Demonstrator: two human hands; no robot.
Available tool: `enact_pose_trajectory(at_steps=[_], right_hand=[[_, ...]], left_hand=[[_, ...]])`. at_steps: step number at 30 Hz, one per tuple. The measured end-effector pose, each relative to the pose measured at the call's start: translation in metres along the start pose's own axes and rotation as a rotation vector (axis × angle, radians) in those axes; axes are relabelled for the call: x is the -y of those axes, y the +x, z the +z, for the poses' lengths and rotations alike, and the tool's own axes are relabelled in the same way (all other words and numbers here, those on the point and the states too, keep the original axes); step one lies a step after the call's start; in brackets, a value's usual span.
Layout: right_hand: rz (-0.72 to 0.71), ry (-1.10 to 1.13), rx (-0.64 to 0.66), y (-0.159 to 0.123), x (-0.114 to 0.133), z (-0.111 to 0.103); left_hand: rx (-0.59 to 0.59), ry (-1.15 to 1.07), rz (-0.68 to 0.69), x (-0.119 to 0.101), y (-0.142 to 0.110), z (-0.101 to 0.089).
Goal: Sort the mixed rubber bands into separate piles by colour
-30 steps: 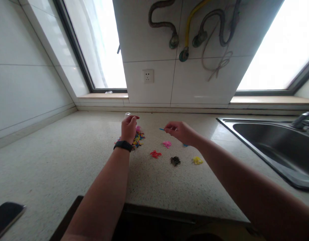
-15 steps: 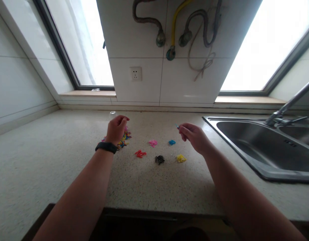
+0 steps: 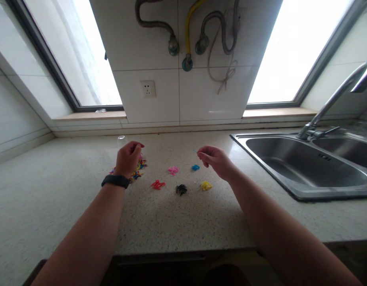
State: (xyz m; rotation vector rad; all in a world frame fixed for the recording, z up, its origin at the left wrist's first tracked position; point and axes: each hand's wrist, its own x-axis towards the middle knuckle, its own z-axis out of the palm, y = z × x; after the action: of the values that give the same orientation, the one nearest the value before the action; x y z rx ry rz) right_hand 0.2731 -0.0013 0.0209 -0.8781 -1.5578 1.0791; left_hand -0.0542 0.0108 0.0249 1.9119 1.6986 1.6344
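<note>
My right hand (image 3: 215, 159) pinches a small light-blue rubber band (image 3: 195, 151) above the counter, just right of a little pile of blue rubber bands (image 3: 196, 167). My left hand (image 3: 128, 158), with a dark wristband, is closed over a mixed heap of coloured rubber bands (image 3: 138, 171) and partly covers it. Whatever its fingers hold is hidden. Between the hands lie separate small piles: pink bands (image 3: 173, 171), red bands (image 3: 157, 184), black bands (image 3: 181, 190) and yellow bands (image 3: 206, 186).
A clear cup (image 3: 121, 139) stands behind my left hand. To the right, a steel sink (image 3: 269, 184) with a faucet (image 3: 329, 99) is set into the speckled counter (image 3: 159, 230). A tiled wall with a socket (image 3: 148, 89) and hoses rises at the back.
The view has turned to the right, so everything sits further left in the picture. My right hand is slightly nearer the blue pile; my left hand stays over the mixed heap.
</note>
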Motion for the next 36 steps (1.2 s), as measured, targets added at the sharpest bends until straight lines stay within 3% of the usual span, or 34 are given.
enact_pose_trajectory(at_steps=[24, 27, 33, 36], right_hand=[[0.007, -0.062, 0.050, 0.000, -0.005, -0.006], [-0.013, -0.219, 0.071, 0.001, -0.007, -0.010], [-0.022, -0.939, 0.184, 0.001, -0.012, -0.025], [0.018, -1.037, 0.242, 0.001, -0.016, -0.030]], left_hand=[[0.041, 0.011, 0.009, 0.000, -0.001, 0.002], [0.040, 0.012, 0.013, 0.001, -0.001, 0.002], [0.051, 0.018, 0.019, 0.000, -0.002, 0.003], [0.053, 0.028, 0.022, -0.002, -0.002, 0.002]])
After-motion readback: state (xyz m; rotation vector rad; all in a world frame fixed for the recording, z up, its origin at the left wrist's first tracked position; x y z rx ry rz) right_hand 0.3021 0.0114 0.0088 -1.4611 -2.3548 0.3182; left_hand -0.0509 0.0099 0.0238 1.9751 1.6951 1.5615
